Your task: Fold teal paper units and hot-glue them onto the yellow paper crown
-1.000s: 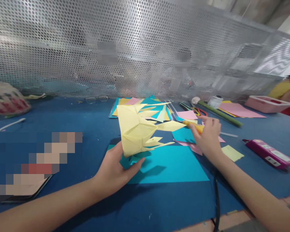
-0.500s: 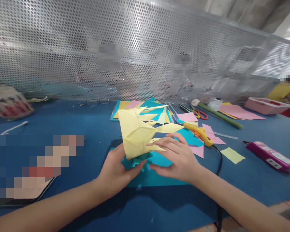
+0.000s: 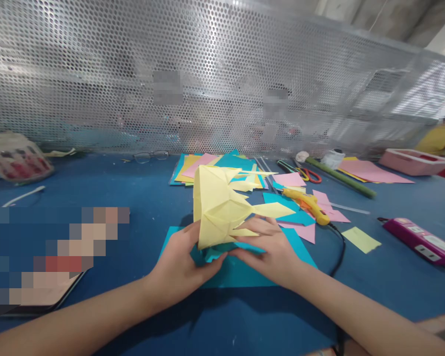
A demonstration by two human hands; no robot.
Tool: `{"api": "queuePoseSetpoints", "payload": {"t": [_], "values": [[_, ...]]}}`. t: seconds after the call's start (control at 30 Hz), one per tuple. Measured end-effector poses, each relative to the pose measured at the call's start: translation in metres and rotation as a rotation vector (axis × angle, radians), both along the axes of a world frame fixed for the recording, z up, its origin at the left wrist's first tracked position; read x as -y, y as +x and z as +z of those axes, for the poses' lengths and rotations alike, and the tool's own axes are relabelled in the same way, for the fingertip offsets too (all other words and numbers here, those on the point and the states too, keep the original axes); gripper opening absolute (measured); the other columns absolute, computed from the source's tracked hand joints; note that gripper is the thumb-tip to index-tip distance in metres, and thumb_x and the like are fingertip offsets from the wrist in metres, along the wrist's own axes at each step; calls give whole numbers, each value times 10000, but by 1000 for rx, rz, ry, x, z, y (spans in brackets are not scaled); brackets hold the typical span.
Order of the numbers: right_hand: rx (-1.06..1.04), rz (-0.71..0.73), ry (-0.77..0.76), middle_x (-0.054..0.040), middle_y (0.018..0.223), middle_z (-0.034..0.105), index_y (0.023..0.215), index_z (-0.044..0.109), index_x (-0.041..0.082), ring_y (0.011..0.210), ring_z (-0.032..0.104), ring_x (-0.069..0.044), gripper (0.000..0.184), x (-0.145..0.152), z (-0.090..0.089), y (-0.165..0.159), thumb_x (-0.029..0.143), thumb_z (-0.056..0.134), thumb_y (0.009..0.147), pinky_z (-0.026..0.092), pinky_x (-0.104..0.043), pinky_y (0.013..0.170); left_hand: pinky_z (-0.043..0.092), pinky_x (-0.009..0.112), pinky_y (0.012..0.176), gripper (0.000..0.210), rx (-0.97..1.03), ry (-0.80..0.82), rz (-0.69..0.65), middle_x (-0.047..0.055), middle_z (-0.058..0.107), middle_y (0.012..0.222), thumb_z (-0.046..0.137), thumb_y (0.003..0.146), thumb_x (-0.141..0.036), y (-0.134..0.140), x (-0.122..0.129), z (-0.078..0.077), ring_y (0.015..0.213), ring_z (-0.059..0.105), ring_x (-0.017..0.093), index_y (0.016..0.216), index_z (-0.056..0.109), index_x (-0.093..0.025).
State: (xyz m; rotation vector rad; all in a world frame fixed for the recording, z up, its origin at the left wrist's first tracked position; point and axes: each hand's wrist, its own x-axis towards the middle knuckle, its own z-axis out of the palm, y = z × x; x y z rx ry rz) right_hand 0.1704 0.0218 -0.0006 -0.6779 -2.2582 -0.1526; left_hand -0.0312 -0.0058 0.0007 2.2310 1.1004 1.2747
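Observation:
A folded pale-yellow paper crown (image 3: 217, 210), with several pointed tips facing right, is held on its side just above the table. My left hand (image 3: 181, 259) is closed around its lower left edge, the fingers partly hidden behind the paper. My right hand (image 3: 272, 249) grips the lower points, thumb below and fingers on top. A teal bit of paper (image 3: 217, 253) shows between the crown and my thumbs; I cannot tell if it is attached. Under both hands lies a teal sheet (image 3: 252, 278).
To the right are a yellow glue gun (image 3: 307, 203) with a black cord, scissors (image 3: 309, 175), a purple power strip (image 3: 422, 240) and a pink basket (image 3: 411, 163). Paper sheets (image 3: 196, 165) lie behind. A phone (image 3: 59, 296) sits at left, before a perforated metal screen (image 3: 114, 89).
The crown has turned slightly and shifted right, showing more of its band's opening on the left. My right thumb has come up to my left thumb beneath it.

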Motion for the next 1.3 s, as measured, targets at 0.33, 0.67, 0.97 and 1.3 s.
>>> {"api": "queuePoseSetpoints", "payload": {"t": [0.33,0.67,0.97,1.3], "values": [[-5,3,-13,-4,913,760,914,736,264,841,699,-191,123,1,-2,0,330,641,872,512,-343,673,547,273,800,247,-23,-41,-3,28,747,957,625,775,-233,-1,-3,-1,844,709,211,1019,662,-222],[-69,7,-58,-25,915,756,902,743,266,813,691,-198,120,-1,-2,1,325,646,866,500,-372,745,534,305,824,350,38,-47,16,53,715,1064,648,770,-246,0,-2,-4,925,676,225,1118,616,-222],[-267,-89,-301,-16,860,771,816,721,239,756,689,-231,101,0,2,2,335,691,816,496,-401,771,487,288,735,152,139,-60,75,4,599,816,678,774,-310,-4,-8,-5,797,585,176,831,577,-212],[-366,-128,-525,-26,894,770,828,761,256,858,681,-260,160,0,-1,-1,396,722,760,546,-389,757,483,301,780,83,178,-87,35,31,602,880,628,827,-264,-4,-8,-7,854,591,179,873,643,-196]]}}
